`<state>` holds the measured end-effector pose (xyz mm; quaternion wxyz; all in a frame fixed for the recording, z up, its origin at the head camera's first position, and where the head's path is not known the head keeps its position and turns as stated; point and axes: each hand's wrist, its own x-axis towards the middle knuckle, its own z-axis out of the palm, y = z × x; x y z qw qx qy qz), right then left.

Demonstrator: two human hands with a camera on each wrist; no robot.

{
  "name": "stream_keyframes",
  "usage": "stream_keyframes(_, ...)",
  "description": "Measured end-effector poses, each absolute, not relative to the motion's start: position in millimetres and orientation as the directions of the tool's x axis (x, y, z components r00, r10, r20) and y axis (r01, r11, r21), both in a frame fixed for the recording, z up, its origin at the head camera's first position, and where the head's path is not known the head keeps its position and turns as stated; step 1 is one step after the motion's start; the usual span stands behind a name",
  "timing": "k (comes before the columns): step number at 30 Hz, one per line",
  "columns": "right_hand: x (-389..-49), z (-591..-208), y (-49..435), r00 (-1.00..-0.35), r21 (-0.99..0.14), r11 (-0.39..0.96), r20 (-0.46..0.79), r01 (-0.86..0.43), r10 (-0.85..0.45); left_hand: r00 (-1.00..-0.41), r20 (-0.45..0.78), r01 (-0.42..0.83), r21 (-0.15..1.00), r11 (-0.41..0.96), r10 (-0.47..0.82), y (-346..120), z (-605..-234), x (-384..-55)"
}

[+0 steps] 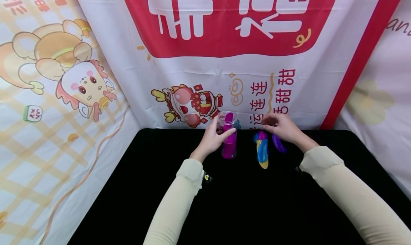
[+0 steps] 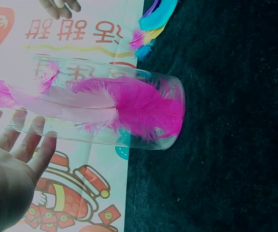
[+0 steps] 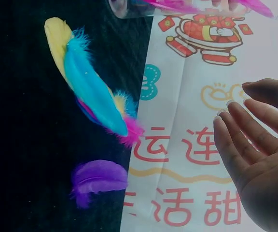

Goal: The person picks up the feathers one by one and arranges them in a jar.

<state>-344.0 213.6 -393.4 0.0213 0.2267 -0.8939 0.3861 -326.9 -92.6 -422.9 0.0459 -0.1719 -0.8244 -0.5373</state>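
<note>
Left hand (image 1: 212, 139): your fingers curl round the clear jar (image 2: 168, 137) near its mouth.
Right hand (image 1: 282, 125): empty, your fingers relaxed and parted near the loose feathers (image 3: 91, 87).
Tip risk: should your high grip slacken, the jar could topple.
Scatter risk: your quick sweep might send light feathers drifting.
Jar: upright, pink feathers (image 2: 144, 106) inside.
Worktop (image 1: 244, 202): purple feather (image 3: 100, 179) beside the overlapped bunch.

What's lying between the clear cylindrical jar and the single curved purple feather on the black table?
A bundle of yellow, blue and pink feathers lies between the jar and the purple feather; the head and right wrist views both show it.
</note>
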Motion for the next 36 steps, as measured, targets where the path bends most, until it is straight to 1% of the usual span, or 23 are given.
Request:
stream_keyframes(8, -348, -408, 221, -0.91, -0.686, 0.611, 0.199, -0.394, -0.363, -0.935, 0.268, 0.341, 0.863, 0.373, 0.233, -92, -425, -328)
stream_keyframes(12, -349, -416, 223, -0.919, -0.667, 0.64, 0.194, -0.381, -0.344, -0.936, 0.264, 0.336, 0.863, 0.377, 0.231, -93, -426, -328)
stream_keyframes(20, -350, -422, 225, -0.929, -0.674, 0.647, 0.184, -0.358, -0.322, -0.936, 0.265, 0.338, 0.863, 0.376, 0.231, -93, -424, -327)
stream_keyframes(26, -353, -428, 228, -0.934, -0.671, 0.658, 0.161, -0.341, -0.319, -0.93, 0.282, 0.353, 0.86, 0.368, 0.235, -93, -423, -327)
stream_keyframes(36, -357, -443, 230, -0.939, -0.662, 0.678, 0.124, -0.319, -0.32, -0.934, 0.271, 0.343, 0.861, 0.376, 0.231, -93, -424, -327)
